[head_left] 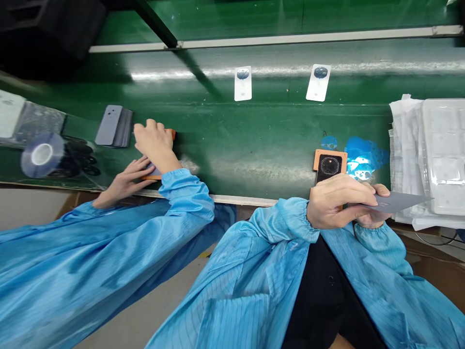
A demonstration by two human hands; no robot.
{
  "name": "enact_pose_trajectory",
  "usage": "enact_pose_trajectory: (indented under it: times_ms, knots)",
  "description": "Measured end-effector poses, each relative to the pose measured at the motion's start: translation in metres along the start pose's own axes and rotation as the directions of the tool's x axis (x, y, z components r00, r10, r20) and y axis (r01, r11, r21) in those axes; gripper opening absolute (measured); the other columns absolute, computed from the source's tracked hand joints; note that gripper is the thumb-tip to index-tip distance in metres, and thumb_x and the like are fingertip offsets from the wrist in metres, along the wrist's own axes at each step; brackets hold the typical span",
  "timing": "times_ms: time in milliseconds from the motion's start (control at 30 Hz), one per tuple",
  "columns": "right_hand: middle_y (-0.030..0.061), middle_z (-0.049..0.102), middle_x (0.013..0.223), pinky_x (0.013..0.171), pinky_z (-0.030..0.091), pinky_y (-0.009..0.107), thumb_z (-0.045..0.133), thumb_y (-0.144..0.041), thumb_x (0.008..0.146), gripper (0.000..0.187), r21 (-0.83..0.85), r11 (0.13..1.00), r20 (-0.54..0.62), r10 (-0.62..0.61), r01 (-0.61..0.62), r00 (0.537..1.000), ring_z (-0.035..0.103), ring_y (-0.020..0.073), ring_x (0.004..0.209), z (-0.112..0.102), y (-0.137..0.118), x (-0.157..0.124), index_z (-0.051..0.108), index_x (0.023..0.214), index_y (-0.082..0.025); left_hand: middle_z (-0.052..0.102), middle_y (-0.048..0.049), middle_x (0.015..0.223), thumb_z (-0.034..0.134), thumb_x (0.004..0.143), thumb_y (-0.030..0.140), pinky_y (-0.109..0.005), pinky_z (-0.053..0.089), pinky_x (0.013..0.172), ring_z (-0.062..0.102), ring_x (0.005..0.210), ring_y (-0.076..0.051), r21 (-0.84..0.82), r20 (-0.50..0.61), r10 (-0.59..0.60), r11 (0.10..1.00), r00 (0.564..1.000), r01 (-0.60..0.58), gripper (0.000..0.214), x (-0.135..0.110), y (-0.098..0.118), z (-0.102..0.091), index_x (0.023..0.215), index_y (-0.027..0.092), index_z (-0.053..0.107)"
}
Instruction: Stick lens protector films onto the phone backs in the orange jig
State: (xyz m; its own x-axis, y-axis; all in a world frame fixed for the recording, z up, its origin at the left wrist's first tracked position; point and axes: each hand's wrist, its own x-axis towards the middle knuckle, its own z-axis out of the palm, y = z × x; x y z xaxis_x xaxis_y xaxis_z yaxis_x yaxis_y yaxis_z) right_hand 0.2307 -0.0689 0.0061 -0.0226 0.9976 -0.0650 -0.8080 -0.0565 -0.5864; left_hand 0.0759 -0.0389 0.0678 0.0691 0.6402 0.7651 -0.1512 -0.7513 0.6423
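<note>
My left hand point(336, 199) pinches the near end of a thin grey phone back panel point(403, 201), with thumb and fingers pressed together. Partly behind the left hand and the panel, my right hand point(381, 190) grips the same piece. The panel is raised above the bench edge, tilted and seen almost edge-on. Just beyond my left hand lies an orange fixture point(315, 160) with a black insert point(330, 166) bearing a round camera outline; its lower part is hidden by my hand. Blue film pieces point(359, 155) lie beside the fixture.
White panels with dark camera areas point(243, 89) point(318, 87) lie on the green belt point(232, 131). White trays point(445, 155) and sheets stand right. At left, a co-worker's hands point(154, 140) press on another orange fixture, near stacked grey panels point(109, 126) and a tape roll point(41, 155).
</note>
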Motion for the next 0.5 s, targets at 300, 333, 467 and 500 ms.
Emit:
enact_pose_trajectory:
  times_ms: [300, 333, 467, 500]
  knots:
    - [-0.003, 0.058, 0.074, 0.071, 0.058, 0.028, 0.099, -0.034, 0.057, 0.033, 0.135, 0.989, -0.055, -0.057, 0.064, 0.997, 0.06, 0.0131, 0.072, -0.01, 0.006, 0.001, 0.07, 0.074, -0.033, 0.077, -0.0038, 0.096, 0.072, 0.096, 0.024, -0.026, 0.061, 0.086, 0.076, 0.094, -0.015, -0.04, 0.032, -0.076, 0.996, 0.997, 0.077, 0.006, 0.003, 0.007, -0.003, 0.099, 0.018, 0.07]
    - [-0.0033, 0.058, 0.074, 0.072, 0.058, 0.028, 0.098, -0.032, 0.059, 0.032, 0.16, 0.985, -0.054, -0.057, 0.065, 0.997, 0.06, 0.0131, 0.073, -0.009, 0.007, 0.001, 0.07, 0.074, -0.034, 0.077, -0.0039, 0.096, 0.073, 0.095, 0.023, -0.026, 0.061, 0.086, 0.076, 0.094, -0.015, -0.036, 0.025, -0.084, 0.996, 0.996, 0.085, 0.006, 0.002, 0.007, -0.003, 0.098, 0.018, 0.07]
    - [-0.0035, 0.059, 0.074, 0.078, 0.055, 0.029, 0.097, -0.032, 0.061, 0.031, 0.157, 0.985, -0.067, -0.06, 0.07, 0.996, 0.058, 0.014, 0.075, -0.005, 0.01, 0.0, 0.069, 0.073, -0.034, 0.078, -0.0033, 0.091, 0.072, 0.096, 0.024, -0.028, 0.06, 0.086, 0.077, 0.09, -0.015, -0.004, 0.021, -0.09, 0.996, 0.996, 0.09, 0.007, 0.001, 0.004, -0.002, 0.093, 0.019, 0.07]
    - [-0.0034, 0.06, 0.075, 0.08, 0.055, 0.03, 0.096, -0.034, 0.062, 0.029, 0.133, 0.989, -0.082, -0.058, 0.068, 0.995, 0.059, 0.0145, 0.076, -0.004, 0.01, -0.001, 0.069, 0.073, -0.033, 0.078, -0.0032, 0.09, 0.072, 0.096, 0.024, -0.029, 0.06, 0.085, 0.077, 0.088, -0.015, 0.001, 0.011, -0.075, 0.997, 0.997, 0.075, 0.006, 0.001, 0.003, -0.002, 0.092, 0.019, 0.07]
